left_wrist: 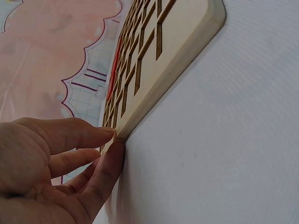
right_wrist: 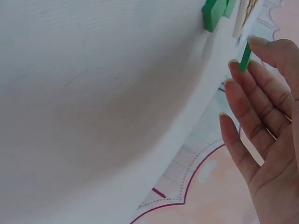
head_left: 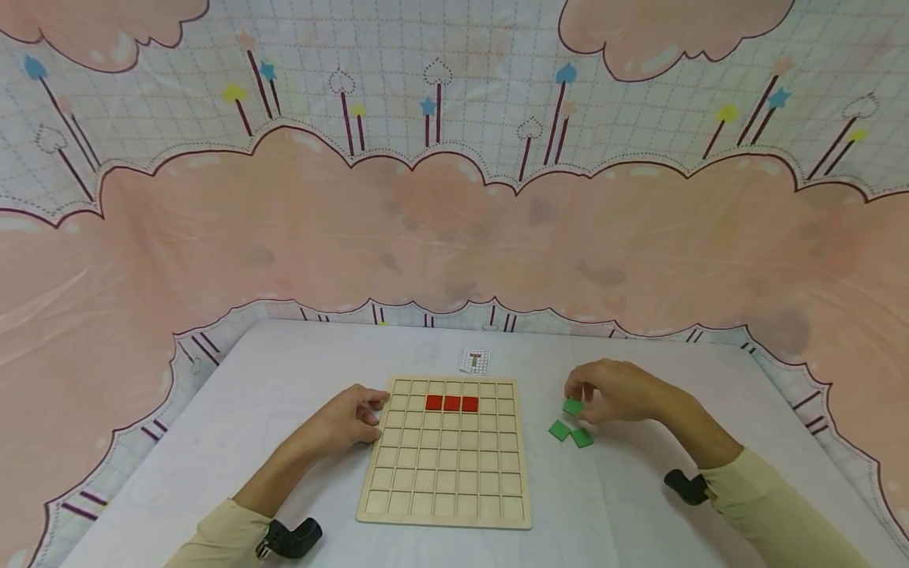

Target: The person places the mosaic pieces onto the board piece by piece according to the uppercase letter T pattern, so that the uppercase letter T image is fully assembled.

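A light wooden grid board [head_left: 445, 505] lies on the table, with three red square tiles [head_left: 451, 403] side by side in its second row from the far end. My left hand [head_left: 348, 422] touches the board's left edge with thumb and fingertips; the left wrist view shows the fingertips at the rim [left_wrist: 163, 84]. To the right of the board, my right hand [head_left: 618, 392] pinches a green square tile [right_wrist: 245, 57] between thumb and fingertip, the other fingers spread. Two more green tiles [head_left: 559, 430] lie on the table just below that hand.
A small card [head_left: 474, 361] with a printed grid and a red and green T-shaped pattern lies beyond the board's far edge. A white cloth [head_left: 639, 513] covers the table. Behind it hangs a patterned curtain [head_left: 454, 237]. Black wrist cameras [head_left: 291, 539] sit at both sleeves.
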Motion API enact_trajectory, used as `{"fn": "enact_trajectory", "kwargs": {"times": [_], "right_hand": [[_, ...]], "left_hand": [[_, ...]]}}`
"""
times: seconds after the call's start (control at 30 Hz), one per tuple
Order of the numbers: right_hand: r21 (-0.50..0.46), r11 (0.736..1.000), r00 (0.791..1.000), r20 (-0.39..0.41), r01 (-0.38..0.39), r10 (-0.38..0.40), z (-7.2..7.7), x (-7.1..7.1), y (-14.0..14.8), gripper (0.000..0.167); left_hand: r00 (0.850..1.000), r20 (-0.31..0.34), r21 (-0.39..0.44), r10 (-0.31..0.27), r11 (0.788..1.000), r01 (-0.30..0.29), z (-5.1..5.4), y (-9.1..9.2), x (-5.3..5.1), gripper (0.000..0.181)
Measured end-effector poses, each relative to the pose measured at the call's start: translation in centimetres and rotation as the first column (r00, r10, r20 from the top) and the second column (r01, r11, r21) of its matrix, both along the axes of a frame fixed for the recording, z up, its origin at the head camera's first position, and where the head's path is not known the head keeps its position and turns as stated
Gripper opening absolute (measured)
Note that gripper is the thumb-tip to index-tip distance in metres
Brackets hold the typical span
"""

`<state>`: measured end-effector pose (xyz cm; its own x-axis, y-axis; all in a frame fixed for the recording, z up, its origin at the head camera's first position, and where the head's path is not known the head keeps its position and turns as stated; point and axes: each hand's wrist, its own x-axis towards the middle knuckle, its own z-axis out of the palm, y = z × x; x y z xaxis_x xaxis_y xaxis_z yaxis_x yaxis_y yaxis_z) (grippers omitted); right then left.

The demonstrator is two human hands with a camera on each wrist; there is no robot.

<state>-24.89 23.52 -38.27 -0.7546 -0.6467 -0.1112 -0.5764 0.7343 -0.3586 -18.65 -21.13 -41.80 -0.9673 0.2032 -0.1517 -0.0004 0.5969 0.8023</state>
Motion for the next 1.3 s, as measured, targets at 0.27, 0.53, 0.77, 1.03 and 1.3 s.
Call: {"fn": "enact_trajectory", "kwargs": {"times": [0.27, 0.53, 0.77, 1.03, 1.3], "right_hand": [[-0.012, 1.0, 1.0, -0.018, -0.016, 0.015, 0.4, -0.1, -1.4, 0.019], [-0.022, 0.999, 1.0, -0.01, -0.024, 0.024, 0.9, -0.5, -2.8, 0.019], [-0.02, 0.997, 0.996, -0.036, -0.077, 0.076, 1.2, -0.7, -3.6, 0.02], [-0.026, 0.996, 0.996, -0.017, -0.09, 0.09, 1.3, -0.8, -5.1, 0.02], [-0.038, 0.988, 0.988, -0.036, -0.151, 0.15, 1.2, -1.1, -6.6, 0.02]], "left_hand": [[1.0, -0.005, 0.003, -0.008, 1.0, 0.008, -0.1, -0.1, 0.0, 0.061], [0.999, -0.019, 0.035, -0.041, 0.998, 0.042, 0.0, -0.3, -0.1, 0.063], [0.999, -0.013, 0.023, -0.032, 0.999, 0.032, 0.0, -0.1, -0.2, 0.063], [0.999, -0.016, 0.014, -0.029, 0.999, 0.029, 0.2, 0.0, 0.0, 0.062], [1.0, -0.013, 0.019, -0.028, 0.999, 0.029, 0.1, -0.1, 0.0, 0.062]]}}
